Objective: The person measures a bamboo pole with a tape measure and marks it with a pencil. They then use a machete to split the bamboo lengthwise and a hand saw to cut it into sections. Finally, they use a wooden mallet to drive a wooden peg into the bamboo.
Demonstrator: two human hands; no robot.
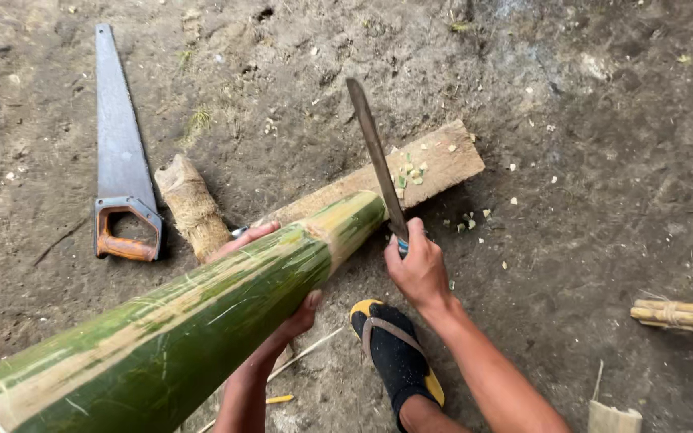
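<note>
The person was trimming the end of a green bamboo pole, by the look of it. The right hand gripped a long knife, blade up, just beside the pole's tip, which rested on a plank strewn with chips. The left hand wrapped under the pole, fingers curled over its far side, steadying it. I judged the next stroke would need the pole held firm and the blade kept clear of the sandalled foot below. A saw lay well apart.
</note>
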